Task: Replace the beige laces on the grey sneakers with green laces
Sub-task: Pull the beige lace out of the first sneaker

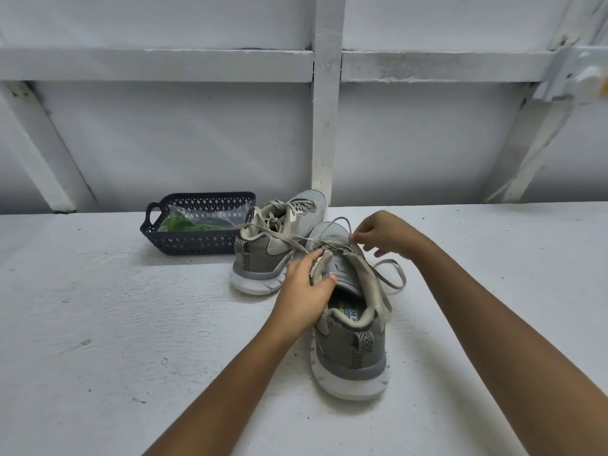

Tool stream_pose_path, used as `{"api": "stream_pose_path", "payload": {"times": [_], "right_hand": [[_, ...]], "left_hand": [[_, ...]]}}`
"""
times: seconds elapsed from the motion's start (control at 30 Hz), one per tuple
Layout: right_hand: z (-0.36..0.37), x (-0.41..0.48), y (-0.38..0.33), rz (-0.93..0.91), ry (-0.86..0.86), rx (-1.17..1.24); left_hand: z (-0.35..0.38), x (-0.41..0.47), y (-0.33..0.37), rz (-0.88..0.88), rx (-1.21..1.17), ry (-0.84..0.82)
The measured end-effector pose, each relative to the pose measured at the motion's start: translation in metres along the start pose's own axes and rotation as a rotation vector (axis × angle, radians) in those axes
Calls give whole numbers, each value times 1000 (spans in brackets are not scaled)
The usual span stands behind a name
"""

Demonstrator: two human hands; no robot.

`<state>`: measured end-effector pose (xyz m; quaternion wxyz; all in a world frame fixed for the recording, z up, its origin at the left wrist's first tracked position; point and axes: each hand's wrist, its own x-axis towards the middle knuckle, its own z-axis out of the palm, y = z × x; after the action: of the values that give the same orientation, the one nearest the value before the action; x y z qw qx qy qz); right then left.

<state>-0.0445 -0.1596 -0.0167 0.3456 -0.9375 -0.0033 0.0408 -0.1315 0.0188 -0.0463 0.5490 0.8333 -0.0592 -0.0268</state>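
L hand [306, 287] grips near grey sneaker [352, 343] at its tongue on tabletop [98, 324]. R hand [385, 233] fingers [357, 237] pinch its beige lace [402, 279], probably. 2nd sneaker [273, 255] crowds behind; green laces [179, 223] in basket [194, 243], left.

The left hand [304, 292] grips the near grey sneaker [352, 353] on the counter [98, 324] while the right hand [385, 233] apparently pinches its beige lace [391, 274].

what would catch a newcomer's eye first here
At centre the left hand grips the near sneaker by its upper, and the right hand pinches a beige lace. Behind stands a second sneaker, and left of it a dark basket with green laces.
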Motion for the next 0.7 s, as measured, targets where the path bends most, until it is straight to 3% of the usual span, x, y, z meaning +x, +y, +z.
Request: {"api": "stream_pose_path", "payload": {"times": [0.23,0.4,0.47,0.57,0.7], "right_hand": [[18,4,2,-63,133,24],[4,10,-3,-33,367,218],[4,9,-2,-3,318,190],[9,2,2,65,59,93],[9,-2,3,32,42,80]], "left_hand": [[1,0,0,-1,-15,5],[1,1,0,3,-16,6],[1,1,0,2,-16,9],[1,1,-1,-1,-21,12],[1,0,-1,-1,-30,11]]}}
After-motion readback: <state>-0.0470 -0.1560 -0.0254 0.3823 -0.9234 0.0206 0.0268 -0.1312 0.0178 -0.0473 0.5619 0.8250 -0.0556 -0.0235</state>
